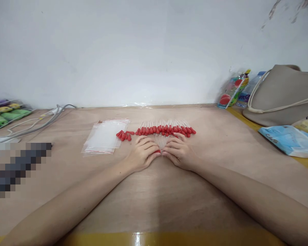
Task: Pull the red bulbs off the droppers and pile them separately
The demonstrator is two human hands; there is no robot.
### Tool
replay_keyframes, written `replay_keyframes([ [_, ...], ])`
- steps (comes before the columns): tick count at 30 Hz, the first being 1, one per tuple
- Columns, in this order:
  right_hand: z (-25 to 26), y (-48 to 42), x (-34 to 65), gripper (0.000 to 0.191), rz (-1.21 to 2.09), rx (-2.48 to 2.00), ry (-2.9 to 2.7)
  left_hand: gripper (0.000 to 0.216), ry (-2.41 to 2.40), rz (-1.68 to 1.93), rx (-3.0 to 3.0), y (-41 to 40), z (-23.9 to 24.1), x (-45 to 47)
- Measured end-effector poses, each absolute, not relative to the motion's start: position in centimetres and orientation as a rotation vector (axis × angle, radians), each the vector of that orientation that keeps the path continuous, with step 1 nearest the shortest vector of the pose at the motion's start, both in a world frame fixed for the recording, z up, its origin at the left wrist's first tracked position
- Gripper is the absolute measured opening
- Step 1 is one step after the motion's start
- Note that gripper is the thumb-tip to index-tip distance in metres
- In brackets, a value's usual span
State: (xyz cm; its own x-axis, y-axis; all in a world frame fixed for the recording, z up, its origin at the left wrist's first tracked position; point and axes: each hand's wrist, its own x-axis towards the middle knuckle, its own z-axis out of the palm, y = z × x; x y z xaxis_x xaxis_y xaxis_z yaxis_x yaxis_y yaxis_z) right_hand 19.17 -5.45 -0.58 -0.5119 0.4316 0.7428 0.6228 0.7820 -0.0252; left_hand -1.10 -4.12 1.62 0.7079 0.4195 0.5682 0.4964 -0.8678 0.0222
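Note:
Close together over the middle of the table, both of my hands have their fingers closed. My left hand pinches a red rubber bulb, mostly covered by the fingers. Facing it, my right hand grips a thin clear tube whose end meets the bulb; most of it is hidden. Just beyond the fingertips lie several bare clear tubes. Behind them runs a row of droppers with red bulbs toward me and clear tubes pointing away. Several loose red bulbs lie left of the row.
A stack of clear zip bags lies left of the bulbs. Cables and bagged colored rolls are at far left. On the right are bottles, a grey bag and a blue packet. A wall backs the table.

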Motion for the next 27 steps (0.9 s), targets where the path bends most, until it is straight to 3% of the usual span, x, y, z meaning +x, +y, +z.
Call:
replay_keyframes([
  [20,-0.9,-5.9,20.4,0.012,-0.258,-0.606,-2.116,0.019,-0.8,-0.806,-2.839,-4.0,1.3,-2.1],
  [27,-0.5,-5.6,22.0,0.014,-0.375,-0.997,-1.99,0.018,-0.898,-0.819,-2.838,-4.1,2.0,-4.3],
])
